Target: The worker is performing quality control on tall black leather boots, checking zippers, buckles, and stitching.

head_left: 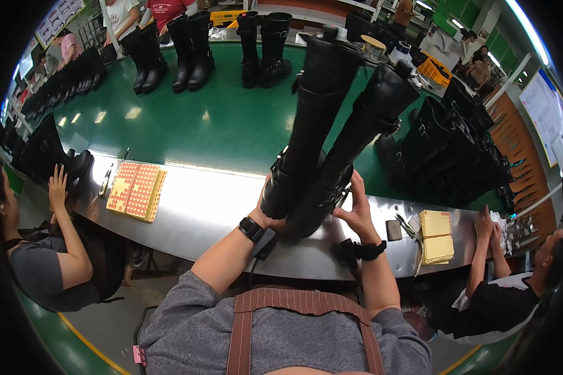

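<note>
A pair of tall black boots with straps and metal buckles stands tilted in front of me, over the bare metal edge of the bench. My left hand (269, 215) grips the left boot (322, 87) low at its foot, its fingers mostly hidden behind the leather. Against the right side of the right boot (363, 125), near the buckle at its foot, my right hand (358, 211) is closed with the thumb and fingers around it. The two boots lean together at the feet, and their shafts spread apart toward the top.
The green bench top (187, 125) carries several more black boots (194, 53) at the back and a cluster of boots (444, 137) at right. Sticker sheets (134, 190) lie left, a yellow pad (436, 237) right. Co-workers sit on both sides, one with a hand (57, 187) by a boot.
</note>
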`<state>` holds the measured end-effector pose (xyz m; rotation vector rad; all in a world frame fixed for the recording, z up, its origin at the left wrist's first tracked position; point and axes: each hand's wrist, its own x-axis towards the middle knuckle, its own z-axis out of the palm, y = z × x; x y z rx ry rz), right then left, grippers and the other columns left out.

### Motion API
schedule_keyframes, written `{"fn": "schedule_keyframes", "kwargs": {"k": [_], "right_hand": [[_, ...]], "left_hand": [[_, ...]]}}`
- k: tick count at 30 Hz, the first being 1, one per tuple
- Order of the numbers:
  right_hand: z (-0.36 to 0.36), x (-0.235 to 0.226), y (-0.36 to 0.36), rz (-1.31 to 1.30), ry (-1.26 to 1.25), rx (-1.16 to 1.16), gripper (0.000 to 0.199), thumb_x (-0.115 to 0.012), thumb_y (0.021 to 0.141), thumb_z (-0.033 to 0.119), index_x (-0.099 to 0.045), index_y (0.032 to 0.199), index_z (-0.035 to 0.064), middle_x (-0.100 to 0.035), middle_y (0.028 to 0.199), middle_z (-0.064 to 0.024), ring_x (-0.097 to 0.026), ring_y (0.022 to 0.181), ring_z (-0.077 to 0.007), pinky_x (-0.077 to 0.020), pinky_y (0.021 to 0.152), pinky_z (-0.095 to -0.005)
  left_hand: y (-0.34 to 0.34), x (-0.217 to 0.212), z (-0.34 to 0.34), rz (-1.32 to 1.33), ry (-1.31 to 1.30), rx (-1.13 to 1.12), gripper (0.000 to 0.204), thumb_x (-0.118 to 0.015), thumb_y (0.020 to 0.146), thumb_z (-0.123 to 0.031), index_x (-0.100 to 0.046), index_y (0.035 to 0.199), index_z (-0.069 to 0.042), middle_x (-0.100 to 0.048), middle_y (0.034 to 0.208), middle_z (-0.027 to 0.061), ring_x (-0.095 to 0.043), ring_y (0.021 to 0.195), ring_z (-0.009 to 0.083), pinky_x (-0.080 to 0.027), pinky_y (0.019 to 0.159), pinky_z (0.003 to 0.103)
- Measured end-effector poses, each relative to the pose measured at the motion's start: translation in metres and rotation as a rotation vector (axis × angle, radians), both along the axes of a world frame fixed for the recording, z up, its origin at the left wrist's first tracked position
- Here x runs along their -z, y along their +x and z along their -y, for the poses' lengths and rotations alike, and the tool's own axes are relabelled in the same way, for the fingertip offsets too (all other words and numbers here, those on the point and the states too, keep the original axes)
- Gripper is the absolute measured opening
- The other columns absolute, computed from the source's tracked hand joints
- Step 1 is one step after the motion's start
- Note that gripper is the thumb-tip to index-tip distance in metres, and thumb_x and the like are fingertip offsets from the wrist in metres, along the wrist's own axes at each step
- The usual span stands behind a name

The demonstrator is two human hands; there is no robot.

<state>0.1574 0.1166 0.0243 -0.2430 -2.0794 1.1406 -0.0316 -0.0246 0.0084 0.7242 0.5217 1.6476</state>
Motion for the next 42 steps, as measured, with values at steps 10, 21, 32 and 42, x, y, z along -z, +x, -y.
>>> {"fn": "schedule_keyframes", "kwargs": {"k": [10, 21, 32, 42], "right_hand": [[-0.003, -0.083, 0.037, 0.439, 0.090, -0.506, 0.081, -0.090, 0.065, 0.030, -0.053, 0.132, 0.0037, -0.049, 0.138, -0.0163, -0.045, 0.128, -0.0323, -0.0364, 0.108, -0.0422], [0.039, -0.098, 0.040, 0.293, 0.143, -0.465, 0.069, -0.088, 0.068, 0.023, -0.058, 0.126, 0.0038, -0.061, 0.124, -0.0135, -0.058, 0.116, -0.0259, -0.0462, 0.100, -0.0375], [-0.032, -0.066, -0.047, 0.334, -0.500, 0.242, 0.095, -0.092, 0.062, 0.027, -0.034, 0.128, -0.0094, -0.060, 0.119, -0.0218, -0.059, 0.112, -0.0247, -0.0477, 0.098, -0.0348], [-0.261, -0.078, -0.237, 0.471, 0.116, 0.949, 0.082, -0.074, 0.062, 0.066, -0.067, 0.117, 0.0055, -0.043, 0.134, -0.0218, -0.038, 0.128, -0.0383, -0.0325, 0.107, -0.0518]], "left_hand": [[0.032, -0.023, -0.009, -0.183, 0.008, 0.029, 0.051, -0.046, 0.102, -0.025, -0.036, 0.144, 0.000, -0.047, 0.140, 0.0151, -0.049, 0.126, 0.0220, -0.042, 0.107, 0.034], [0.041, -0.028, -0.001, 0.251, 0.063, 0.373, 0.051, -0.041, 0.100, -0.034, -0.044, 0.139, 0.000, -0.054, 0.133, 0.0171, -0.055, 0.120, 0.0262, -0.043, 0.106, 0.038], [-0.063, 0.009, 0.027, 0.300, -0.498, -0.291, 0.036, -0.051, 0.093, -0.031, -0.058, 0.115, -0.002, -0.062, 0.090, 0.0085, -0.060, 0.081, 0.0206, -0.052, 0.075, 0.035], [-0.065, 0.014, 0.032, 0.278, -0.598, -0.364, 0.024, -0.051, 0.094, -0.022, -0.055, 0.107, -0.002, -0.056, 0.078, 0.0056, -0.055, 0.070, 0.0173, -0.047, 0.064, 0.030]]}}
